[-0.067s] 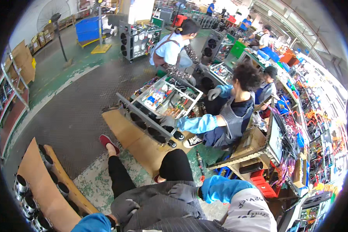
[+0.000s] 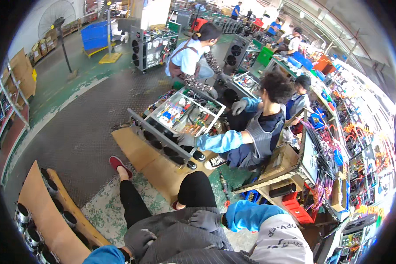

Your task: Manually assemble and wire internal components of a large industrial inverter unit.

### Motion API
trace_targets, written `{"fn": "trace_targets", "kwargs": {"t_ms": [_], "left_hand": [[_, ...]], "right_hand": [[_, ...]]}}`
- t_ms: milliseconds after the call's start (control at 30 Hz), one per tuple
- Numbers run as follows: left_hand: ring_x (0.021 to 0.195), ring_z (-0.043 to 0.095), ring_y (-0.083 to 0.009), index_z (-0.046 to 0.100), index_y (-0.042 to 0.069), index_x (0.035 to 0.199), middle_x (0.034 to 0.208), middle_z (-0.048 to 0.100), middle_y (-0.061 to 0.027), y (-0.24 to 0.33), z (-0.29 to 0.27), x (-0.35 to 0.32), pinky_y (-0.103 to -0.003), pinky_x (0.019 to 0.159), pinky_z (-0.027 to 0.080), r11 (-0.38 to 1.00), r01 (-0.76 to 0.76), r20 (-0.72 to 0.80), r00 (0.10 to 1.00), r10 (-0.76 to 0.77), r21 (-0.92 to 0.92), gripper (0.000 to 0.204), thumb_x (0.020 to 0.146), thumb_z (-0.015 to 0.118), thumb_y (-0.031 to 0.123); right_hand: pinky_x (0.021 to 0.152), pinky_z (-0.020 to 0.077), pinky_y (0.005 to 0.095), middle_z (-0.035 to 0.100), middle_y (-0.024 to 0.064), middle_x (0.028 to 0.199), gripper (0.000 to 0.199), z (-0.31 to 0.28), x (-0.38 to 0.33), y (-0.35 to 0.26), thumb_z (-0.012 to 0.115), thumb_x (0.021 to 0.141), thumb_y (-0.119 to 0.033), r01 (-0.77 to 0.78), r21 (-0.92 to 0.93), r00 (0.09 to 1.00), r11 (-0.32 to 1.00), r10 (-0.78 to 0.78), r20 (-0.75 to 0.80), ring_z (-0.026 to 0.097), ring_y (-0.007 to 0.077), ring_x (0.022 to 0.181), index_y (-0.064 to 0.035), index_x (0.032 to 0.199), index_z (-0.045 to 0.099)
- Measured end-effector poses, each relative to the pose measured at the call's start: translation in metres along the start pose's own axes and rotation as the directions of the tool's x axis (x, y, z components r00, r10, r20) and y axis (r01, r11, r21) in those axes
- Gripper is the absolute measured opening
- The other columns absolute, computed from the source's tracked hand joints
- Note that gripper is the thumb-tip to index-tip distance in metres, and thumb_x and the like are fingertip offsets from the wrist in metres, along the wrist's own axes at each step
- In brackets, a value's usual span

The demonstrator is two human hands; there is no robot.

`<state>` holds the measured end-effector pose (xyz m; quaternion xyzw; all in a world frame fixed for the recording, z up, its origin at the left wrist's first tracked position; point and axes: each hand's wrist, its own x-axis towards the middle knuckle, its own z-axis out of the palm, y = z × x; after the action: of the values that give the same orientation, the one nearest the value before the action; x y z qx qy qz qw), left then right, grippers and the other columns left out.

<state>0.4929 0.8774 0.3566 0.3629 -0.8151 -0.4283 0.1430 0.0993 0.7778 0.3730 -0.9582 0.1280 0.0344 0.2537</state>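
Both my hands wear grey gloves and rest on the dark pinstriped apron [image 2: 176, 231] across my lap. On the left thigh lies my left hand [image 2: 140, 242], its fingers loosely bent over the cloth with nothing in them. My right hand [image 2: 205, 220] lies flatter nearer the right thigh, fingers stretched out and holding nothing. Beyond my knees stands an open metal-framed electrical cabinet [image 2: 174, 115], full of wires and components, with round black fans along its grey panel. A seated co-worker's gloved hand [image 2: 185, 140] touches the cabinet's near side.
Flattened cardboard [image 2: 138, 149] lies under the cabinet. A crouching co-worker [image 2: 189, 61] is at its far side. A screwdriver-like tool [image 2: 224, 187] lies on the floor by my right knee. A wooden workbench [image 2: 273, 180] with a red bin [image 2: 297, 207] stands right; cardboard-covered cylindrical parts [image 2: 24, 215] stand left.
The whole view has shifted slightly, so the surroundings sit a little further left. My hands stay resting on my lap.
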Motion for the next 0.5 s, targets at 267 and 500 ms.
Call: {"fn": "trace_targets", "kwargs": {"t_ms": [267,500], "left_hand": [[0.100,0.063,-0.0344,0.068,0.011,0.109,0.107,0.069,-0.0106,0.000,0.000,0.004,-0.045,0.089,0.049,0.999,-0.051,-0.046,0.998,0.050,-0.007,0.022,0.090,0.061,0.020],[0.099,0.063,-0.0348,0.069,0.010,0.107,0.106,0.069,-0.0113,-0.010,0.001,0.001,-0.045,0.088,0.049,0.999,-0.040,-0.012,0.999,0.040,-0.003,0.021,0.090,0.062,0.018]], "right_hand": [[0.092,0.0488,0.0448,0.059,0.0147,0.123,0.049,0.016,-0.004,0.005,0.066,0.073,-0.021,0.040,0.004,0.994,0.999,-0.039,-0.100,0.058,0.0342,0.109,-0.0022,0.118,0.063],[0.092,0.0491,0.0450,0.058,0.0160,0.124,0.044,0.006,0.000,0.003,0.066,0.072,-0.019,0.033,0.005,0.997,0.999,-0.033,-0.070,0.058,0.0348,0.108,-0.0005,0.112,0.065]]}}
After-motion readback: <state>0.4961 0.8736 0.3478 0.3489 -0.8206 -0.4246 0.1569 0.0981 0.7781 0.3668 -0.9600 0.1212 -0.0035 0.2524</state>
